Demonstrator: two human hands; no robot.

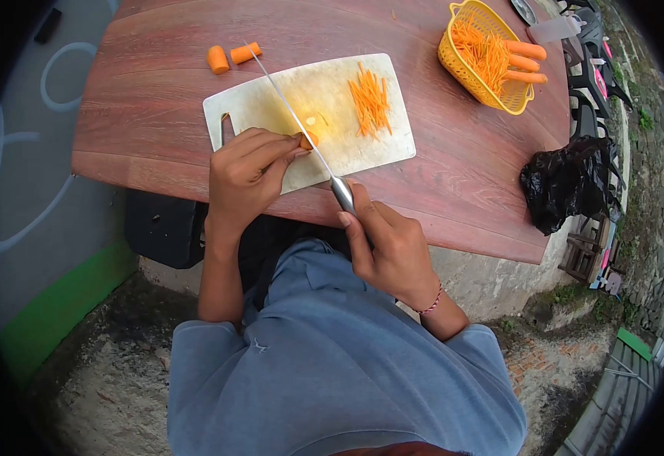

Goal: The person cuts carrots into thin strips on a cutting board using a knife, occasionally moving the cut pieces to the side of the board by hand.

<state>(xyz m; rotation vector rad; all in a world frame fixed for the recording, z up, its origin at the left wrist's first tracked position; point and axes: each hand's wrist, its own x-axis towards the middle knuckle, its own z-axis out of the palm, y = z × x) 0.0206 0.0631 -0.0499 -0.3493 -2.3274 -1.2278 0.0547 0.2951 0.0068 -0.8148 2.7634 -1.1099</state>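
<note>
My left hand (250,173) pinches a short piece of carrot (310,140) near the front of the white cutting board (271,106). My right hand (385,239) is wrapped round the metal handle of a knife (290,111). The knife's blade slants across the board toward the far left, its edge right at the carrot piece beside my left fingertips. On the board's right side lies a pile of carrot strips (370,102). Two orange carrot chunks (218,59) rest on the table just beyond the board's far left corner.
The wooden table (142,114) has a curved front edge close to my body. A yellow basket (491,99) at the far right holds shredded carrot and several whole carrots (526,64). Nearby are a clear bottle (556,30) and, at the right edge, a black plastic bag (567,182).
</note>
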